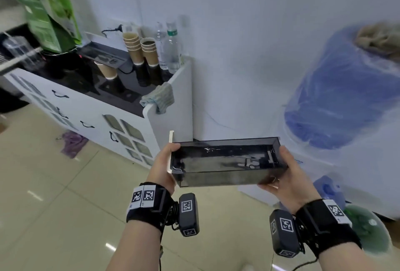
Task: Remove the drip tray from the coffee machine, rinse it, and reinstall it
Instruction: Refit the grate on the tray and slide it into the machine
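— Tray's (227, 162) out of the machine, then?

— Yes. Both hands carry it in the air, low and to the right of the white cabinet (168, 97), over the floor tiles. It's a dark, see-through box, roughly level, its long axis running left to right across the person's front.

— Who has which end?

— Left hand (162, 167) takes the end nearer the cabinet, the one with the pale strip; its fingers curl round that short wall. Right hand (283, 175) cups the far end from beneath, thumb up along the side, fingers wrapped under. Neither is nearer; they share it evenly.

— Anything inside?

— Looks wet, some liquid glinting on the bottom. I'd say it must stay flat.

— And the coffee machine?

— Up on the cabinet's dark top, I think, by the paper cups (138, 48); too blurred to tell exactly.
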The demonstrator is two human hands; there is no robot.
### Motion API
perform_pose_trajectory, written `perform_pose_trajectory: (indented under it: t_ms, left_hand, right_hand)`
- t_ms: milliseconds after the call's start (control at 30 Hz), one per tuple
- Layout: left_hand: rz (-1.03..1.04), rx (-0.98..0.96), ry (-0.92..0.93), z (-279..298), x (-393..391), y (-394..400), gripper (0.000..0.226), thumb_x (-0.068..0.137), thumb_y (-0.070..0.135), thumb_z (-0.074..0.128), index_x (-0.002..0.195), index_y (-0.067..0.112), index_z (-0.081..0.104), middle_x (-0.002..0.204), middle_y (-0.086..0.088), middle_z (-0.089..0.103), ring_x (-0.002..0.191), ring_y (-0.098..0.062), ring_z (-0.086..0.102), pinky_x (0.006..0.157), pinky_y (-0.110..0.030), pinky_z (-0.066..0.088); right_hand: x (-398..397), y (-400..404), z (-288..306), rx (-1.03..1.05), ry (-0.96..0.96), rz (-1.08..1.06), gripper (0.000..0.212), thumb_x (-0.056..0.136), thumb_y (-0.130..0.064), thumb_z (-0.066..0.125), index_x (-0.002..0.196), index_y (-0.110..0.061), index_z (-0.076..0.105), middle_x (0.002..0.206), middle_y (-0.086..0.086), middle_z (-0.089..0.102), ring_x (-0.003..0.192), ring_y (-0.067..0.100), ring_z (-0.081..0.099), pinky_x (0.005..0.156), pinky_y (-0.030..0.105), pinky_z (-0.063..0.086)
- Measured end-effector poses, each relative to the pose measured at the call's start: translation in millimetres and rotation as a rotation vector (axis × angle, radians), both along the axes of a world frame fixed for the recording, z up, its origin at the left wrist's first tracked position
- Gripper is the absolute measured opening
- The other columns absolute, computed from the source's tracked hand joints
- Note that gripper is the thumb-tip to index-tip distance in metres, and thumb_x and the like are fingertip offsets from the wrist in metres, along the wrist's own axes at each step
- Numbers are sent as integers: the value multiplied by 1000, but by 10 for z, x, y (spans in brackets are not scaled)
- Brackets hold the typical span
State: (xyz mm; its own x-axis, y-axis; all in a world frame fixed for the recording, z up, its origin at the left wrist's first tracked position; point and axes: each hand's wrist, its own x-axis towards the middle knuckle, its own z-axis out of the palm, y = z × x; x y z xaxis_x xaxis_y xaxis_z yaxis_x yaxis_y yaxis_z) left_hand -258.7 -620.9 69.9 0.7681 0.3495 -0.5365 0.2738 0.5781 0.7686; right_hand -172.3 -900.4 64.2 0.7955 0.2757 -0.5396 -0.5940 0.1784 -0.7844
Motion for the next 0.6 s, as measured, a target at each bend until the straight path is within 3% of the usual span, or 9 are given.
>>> perform_pose_trajectory:
  t_ms: [67, 133, 233, 367, 467, 600]
  left_hand:
    - [-8, -18, 52, -121, 102, 275, 33, 81, 36, 68, 106, 13, 72, 102, -12, 62, 91, -32, 54, 78, -42, 41]
    - [-66, -32, 102, -275, 165, 504, 38, 85, 38, 67, 115, 15, 68, 113, -15, 54, 100, -34, 47, 76, -44, 39]
    - [-142, -62, 124, -418, 338, 723, 39, 88, 41, 65, 116, 13, 73, 109, -16, 66, 90, -32, 63, 71, -37, 52]
    - [-227, -89, 128, -522, 588, 936, 36, 86, 42, 66, 104, 13, 75, 99, -12, 74, 84, -32, 70, 84, -44, 55]
    - [-242, -126, 111, -557, 857, 1080, 26, 86, 40, 65, 82, 16, 75, 82, -6, 73, 67, -25, 70, 70, -36, 59]
    - [-344, -147, 116, -630, 1155, 1114, 26, 79, 40, 67, 80, 15, 74, 79, -5, 75, 66, -26, 72, 70, -35, 60]
  right_hand:
    - [32, 197, -96, -32, 51, 4, 56, 68, -69, 69, 108, -31, 76, 116, 9, 75, 110, 31, 65, 93, 53, 53]
    - [-10, 349, -207, -50, 106, -13, 65, 69, -69, 69, 118, -27, 72, 118, 11, 74, 115, 34, 64, 101, 57, 49]
    - [-49, 484, -318, -65, 133, -66, 69, 68, -71, 68, 121, -26, 71, 114, 9, 76, 114, 34, 65, 100, 56, 50]
    - [17, 661, -378, -105, 160, -70, 75, 64, -75, 67, 121, -27, 70, 113, 7, 76, 110, 30, 69, 95, 52, 54]
    - [172, 790, -351, -124, 151, -79, 77, 59, -77, 70, 120, -29, 70, 109, 5, 78, 111, 29, 69, 96, 54, 53]
    - [320, 828, -369, -138, 162, -132, 82, 54, -80, 70, 119, -31, 70, 109, 3, 78, 112, 30, 68, 87, 49, 55]
